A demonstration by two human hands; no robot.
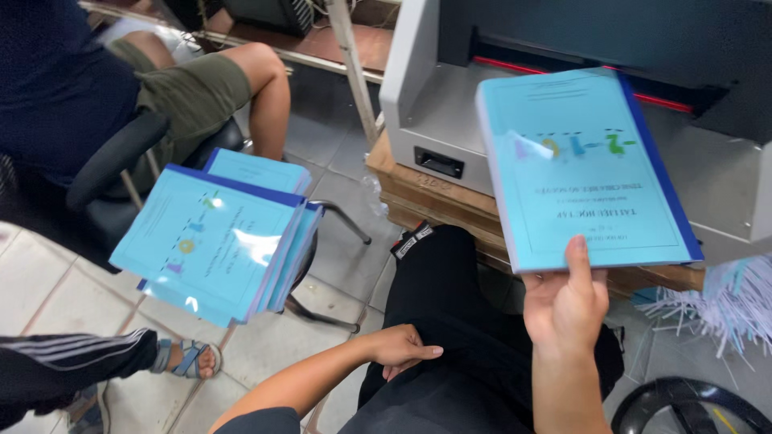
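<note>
My right hand point(565, 304) holds up a thick light-blue booklet point(579, 165) with a dark blue spine, thumb on its lower edge. The booklet hangs in front of a grey cutting machine point(434, 104). My left hand point(400, 348) rests open on my thigh in black trousers point(450, 321), holding nothing. To the left, a stack of several similar blue booklets point(217, 241) lies on a stool or chair seat.
Another person in olive shorts point(193, 92) sits on a black office chair point(112, 161) at upper left. A sandalled foot point(189, 359) and striped sleeve show at lower left. Paper trimmings point(724, 305) pile at right. The machine stands on a wooden pallet point(434, 205).
</note>
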